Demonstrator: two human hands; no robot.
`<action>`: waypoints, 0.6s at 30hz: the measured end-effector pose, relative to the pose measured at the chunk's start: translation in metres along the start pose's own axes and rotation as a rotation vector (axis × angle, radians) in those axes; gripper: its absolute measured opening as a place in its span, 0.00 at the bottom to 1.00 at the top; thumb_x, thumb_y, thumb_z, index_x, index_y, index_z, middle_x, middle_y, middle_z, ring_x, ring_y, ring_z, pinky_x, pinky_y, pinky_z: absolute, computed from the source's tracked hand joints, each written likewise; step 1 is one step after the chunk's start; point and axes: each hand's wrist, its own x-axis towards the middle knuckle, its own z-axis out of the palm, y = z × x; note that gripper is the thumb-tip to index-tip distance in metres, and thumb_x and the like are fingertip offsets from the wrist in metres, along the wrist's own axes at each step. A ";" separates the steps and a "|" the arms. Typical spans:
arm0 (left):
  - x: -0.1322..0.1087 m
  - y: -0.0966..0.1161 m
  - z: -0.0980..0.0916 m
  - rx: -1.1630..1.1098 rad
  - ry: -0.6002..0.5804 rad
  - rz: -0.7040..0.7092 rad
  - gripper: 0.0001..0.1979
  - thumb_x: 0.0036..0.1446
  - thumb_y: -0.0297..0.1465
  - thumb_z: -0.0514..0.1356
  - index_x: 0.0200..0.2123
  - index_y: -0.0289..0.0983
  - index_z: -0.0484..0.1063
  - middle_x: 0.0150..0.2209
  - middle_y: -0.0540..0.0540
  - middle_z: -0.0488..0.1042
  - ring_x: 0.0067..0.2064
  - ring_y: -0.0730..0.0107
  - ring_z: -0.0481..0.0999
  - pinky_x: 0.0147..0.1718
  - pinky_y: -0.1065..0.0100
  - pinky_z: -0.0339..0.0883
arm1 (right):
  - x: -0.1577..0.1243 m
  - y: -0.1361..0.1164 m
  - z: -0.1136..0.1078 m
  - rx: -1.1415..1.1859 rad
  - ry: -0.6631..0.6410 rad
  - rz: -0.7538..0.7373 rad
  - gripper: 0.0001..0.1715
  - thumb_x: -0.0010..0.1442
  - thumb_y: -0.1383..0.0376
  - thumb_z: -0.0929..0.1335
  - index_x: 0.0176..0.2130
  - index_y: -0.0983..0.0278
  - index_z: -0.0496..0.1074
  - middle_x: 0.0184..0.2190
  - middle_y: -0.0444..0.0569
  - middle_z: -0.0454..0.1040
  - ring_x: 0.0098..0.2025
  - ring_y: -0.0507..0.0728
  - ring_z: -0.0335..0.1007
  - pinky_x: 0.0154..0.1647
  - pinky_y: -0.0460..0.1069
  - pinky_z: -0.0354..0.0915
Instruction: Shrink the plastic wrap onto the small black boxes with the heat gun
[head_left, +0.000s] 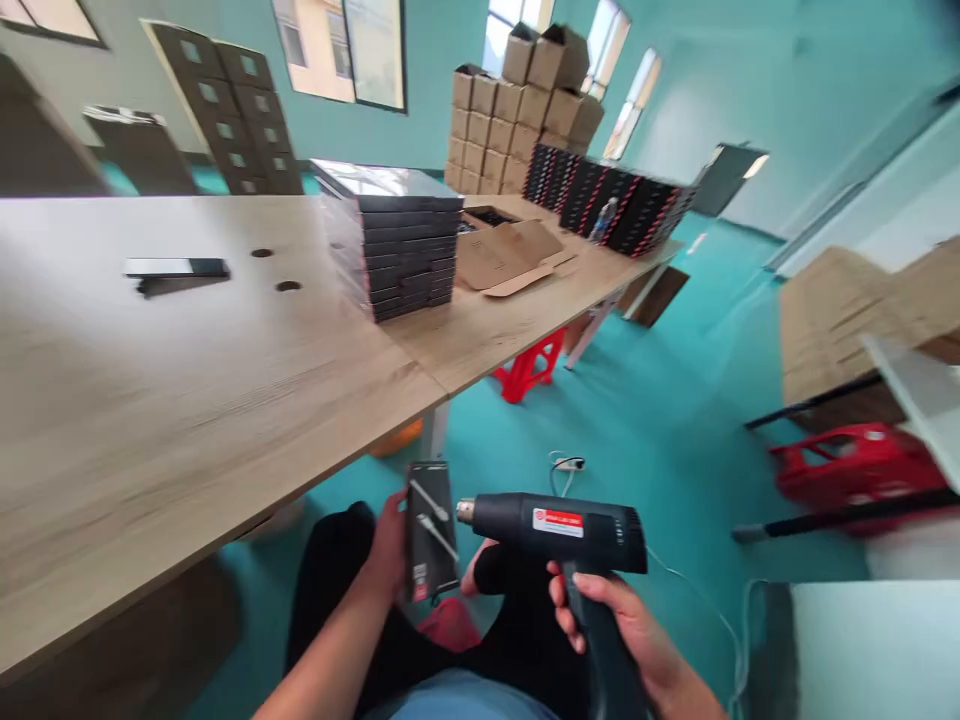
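Observation:
My right hand [611, 610] is wrapped round the handle of a black heat gun [487, 517] with a red and white label. Its metal nozzle points left. Just beyond the nozzle, my left hand [388, 550] grips a slim dark box [433, 530] by its left side. White cable pictures show on the box's face, which is turned toward the nozzle and me. A small gap separates nozzle and box. Both are above my lap, below the table edge. Most of my left fingers are hidden behind the box.
A wooden table [247, 400] runs along the left, bearing a stack of dark flat boxes [409, 250], an open carton [510, 255] and two slim boxes [176, 268]. Farther back stand black box rows [600, 200] and piled cartons [517, 110]. A red stool [532, 365] is under the table.

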 end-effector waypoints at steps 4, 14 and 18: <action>-0.013 0.006 -0.025 -0.021 -0.058 -0.077 0.15 0.60 0.37 0.57 0.24 0.35 0.69 0.19 0.47 0.73 0.22 0.63 0.76 0.22 0.67 0.69 | -0.006 -0.008 0.016 -0.247 -0.078 0.013 0.22 0.52 0.56 0.75 0.45 0.65 0.76 0.34 0.50 0.79 0.29 0.54 0.73 0.26 0.46 0.67; -0.018 0.004 -0.026 -0.063 -0.171 -0.003 0.10 0.61 0.34 0.58 0.36 0.33 0.77 0.26 0.45 0.78 0.30 0.59 0.80 0.33 0.62 0.74 | 0.001 -0.029 0.049 -0.516 -0.258 -0.046 0.15 0.53 0.57 0.74 0.37 0.65 0.78 0.34 0.48 0.78 0.30 0.54 0.72 0.28 0.48 0.67; -0.018 0.010 -0.033 -0.153 -0.234 -0.014 0.18 0.63 0.41 0.57 0.43 0.31 0.77 0.35 0.38 0.81 0.37 0.53 0.81 0.41 0.56 0.75 | -0.001 -0.020 0.027 -0.353 0.014 -0.112 0.18 0.56 0.56 0.73 0.43 0.64 0.77 0.34 0.47 0.78 0.31 0.53 0.72 0.30 0.47 0.69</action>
